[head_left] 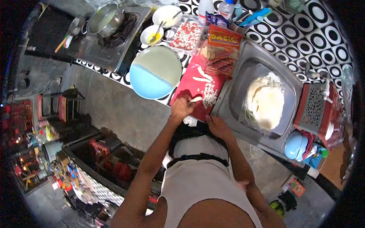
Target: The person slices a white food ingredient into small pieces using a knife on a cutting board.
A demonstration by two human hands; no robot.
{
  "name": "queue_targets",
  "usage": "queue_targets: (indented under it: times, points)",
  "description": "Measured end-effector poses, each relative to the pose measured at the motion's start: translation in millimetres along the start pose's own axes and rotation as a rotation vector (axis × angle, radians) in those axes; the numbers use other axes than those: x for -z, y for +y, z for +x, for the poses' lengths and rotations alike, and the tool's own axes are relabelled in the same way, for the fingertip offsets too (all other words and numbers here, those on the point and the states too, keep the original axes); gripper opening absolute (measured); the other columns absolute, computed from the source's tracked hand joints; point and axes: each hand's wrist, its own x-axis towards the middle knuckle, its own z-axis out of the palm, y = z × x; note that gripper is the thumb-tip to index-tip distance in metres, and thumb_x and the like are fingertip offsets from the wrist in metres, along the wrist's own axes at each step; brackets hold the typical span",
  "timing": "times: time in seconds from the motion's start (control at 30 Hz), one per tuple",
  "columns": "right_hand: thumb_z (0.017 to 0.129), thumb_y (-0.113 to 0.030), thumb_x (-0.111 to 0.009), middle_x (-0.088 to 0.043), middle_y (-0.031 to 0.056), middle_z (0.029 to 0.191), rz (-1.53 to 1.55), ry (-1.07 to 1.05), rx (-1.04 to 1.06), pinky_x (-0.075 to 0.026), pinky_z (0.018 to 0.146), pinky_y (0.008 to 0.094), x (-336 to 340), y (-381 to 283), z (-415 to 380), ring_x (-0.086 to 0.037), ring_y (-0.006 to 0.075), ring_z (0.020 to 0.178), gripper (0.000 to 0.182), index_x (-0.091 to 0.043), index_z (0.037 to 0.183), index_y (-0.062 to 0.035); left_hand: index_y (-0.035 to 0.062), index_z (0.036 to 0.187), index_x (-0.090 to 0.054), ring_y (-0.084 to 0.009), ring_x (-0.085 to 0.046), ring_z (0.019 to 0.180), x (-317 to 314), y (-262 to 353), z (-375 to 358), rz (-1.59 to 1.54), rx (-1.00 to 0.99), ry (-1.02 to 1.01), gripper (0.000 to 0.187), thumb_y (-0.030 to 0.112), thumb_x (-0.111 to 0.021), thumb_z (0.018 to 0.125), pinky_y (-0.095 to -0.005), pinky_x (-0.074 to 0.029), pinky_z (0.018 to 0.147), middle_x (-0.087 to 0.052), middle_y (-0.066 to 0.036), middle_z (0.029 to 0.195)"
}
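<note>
A red cutting board [186, 84] lies at the counter's edge in front of me. My left hand [182, 108] is closed at its near left side, fingers pressing on a pale white strip [196, 99]. My right hand [217, 125] is closed at the board's near right corner, around what appears to be a knife; its thin dark blade [202, 108] points toward the strip and its handle is hidden. Small white diced pieces [210, 95] are heaped beside the blade. More white strips [202, 79] lie farther up the board.
An orange food packet [223, 47] overlaps the board's far end. A metal sink [237, 81] on the right holds a plastic bag with pale contents [265, 102]. Left are a blue-and-grey round plate [156, 72], a tub of red and white pieces [186, 36], bowls [146, 31] and a stove [131, 28] with a pot [105, 19].
</note>
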Motion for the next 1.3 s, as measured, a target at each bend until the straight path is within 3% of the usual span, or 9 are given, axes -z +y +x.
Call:
queue_targets:
  times: [0.17,0.27,0.3,0.5,0.6,0.8,0.87,1.07,1.3]
  points:
    - [0.093,-0.043,-0.035,-0.057,0.0275,0.077,-0.077,-0.022,-0.058,-0.042,0.069,0.0463,3,10,9,-0.056,0.0447,0.076,0.052,-0.056,0.083,0.0040,0.0071,0.091,-0.066,-0.0330,-0.062,0.077,31,-17,5,-0.004,-0.075,-0.149,0.022,0.020,-0.059,0.075,-0.0405,-0.048,0.069,-0.064,-0.017,0.079]
    - [0.093,-0.043,-0.036,-0.057,0.0267,0.076,-0.068,-0.041,-0.019,-0.042,0.069,0.0461,10,0,17,-0.056,0.0438,0.075,0.052,-0.057,0.082,0.0036,0.0062,0.094,-0.065,-0.0330,-0.061,0.079,24,-40,6,-0.123,-0.178,-0.034,0.023,0.016,-0.057,0.075,-0.0397,-0.048,0.072,-0.063,-0.018,0.083]
    - [0.092,-0.043,-0.037,-0.058,0.0263,0.075,-0.113,-0.069,-0.014,-0.042,0.069,0.0462,12,-3,20,-0.056,0.0436,0.075,0.052,-0.057,0.082,0.0032,0.0066,0.099,-0.063,-0.0337,-0.060,0.079,22,-45,9,-0.083,-0.303,0.044,0.024,0.015,-0.056,0.078,-0.0399,-0.048,0.074,-0.062,-0.018,0.088]
    - [0.092,-0.042,-0.037,-0.059,0.0247,0.077,-0.226,-0.081,0.056,-0.043,0.071,0.0477,29,-25,32,-0.057,0.0421,0.079,0.050,-0.060,0.081,0.0008,0.0064,0.101,-0.059,-0.0325,-0.059,0.076,22,-41,4,-0.209,-0.119,0.120,0.021,0.015,-0.056,0.082,-0.0403,-0.047,0.071,-0.058,-0.016,0.088]
    - [0.092,-0.043,-0.036,-0.059,0.0245,0.081,-0.286,-0.154,0.045,-0.042,0.073,0.0482,32,-21,48,-0.057,0.0412,0.082,0.050,-0.060,0.084,0.0001,0.0051,0.096,-0.061,-0.0302,-0.061,0.078,25,-36,4,-0.281,0.002,0.194,0.019,0.014,-0.064,0.079,-0.0361,-0.049,0.070,-0.060,-0.016,0.091]
    - [0.091,-0.039,-0.041,-0.060,0.0233,0.083,-0.351,-0.101,0.099,-0.044,0.073,0.0481,36,-33,63,-0.057,0.0403,0.083,0.043,-0.059,0.086,-0.0004,0.0050,0.085,-0.063,-0.0276,-0.058,0.074,13,-52,5,-0.231,-0.279,0.437,0.013,0.003,-0.064,0.072,-0.0350,-0.048,0.065,-0.057,-0.011,0.083]
    - [0.091,-0.036,-0.043,-0.060,0.0231,0.084,-0.305,0.013,0.175,-0.044,0.073,0.0482,29,-23,65,-0.057,0.0403,0.083,0.039,-0.059,0.087,-0.0008,0.0052,0.084,-0.064,-0.0265,-0.059,0.076,11,-60,8,-0.236,-0.331,0.426,0.016,0.000,-0.064,0.070,-0.0334,-0.048,0.065,-0.057,-0.010,0.083]
    - [0.091,-0.033,-0.042,-0.060,0.0223,0.081,-0.400,0.005,0.177,-0.045,0.070,0.0499,20,-7,75,-0.058,0.0413,0.078,0.034,-0.058,0.093,-0.0038,0.0073,0.090,-0.065,-0.0255,-0.059,0.079,11,-63,9,-0.277,-0.395,0.362,0.027,-0.004,-0.063,0.066,-0.0329,-0.048,0.068,-0.056,-0.009,0.088]
    - [0.091,-0.037,-0.041,-0.061,0.0209,0.078,-0.538,-0.154,0.086,-0.046,0.068,0.0500,42,-53,82,-0.059,0.0398,0.076,0.036,-0.058,0.089,-0.0052,0.0086,0.101,-0.062,-0.0270,-0.058,0.082,8,-67,8,-0.157,-0.344,0.256,0.033,-0.003,-0.059,0.070,-0.0341,-0.048,0.070,-0.053,-0.010,0.091]
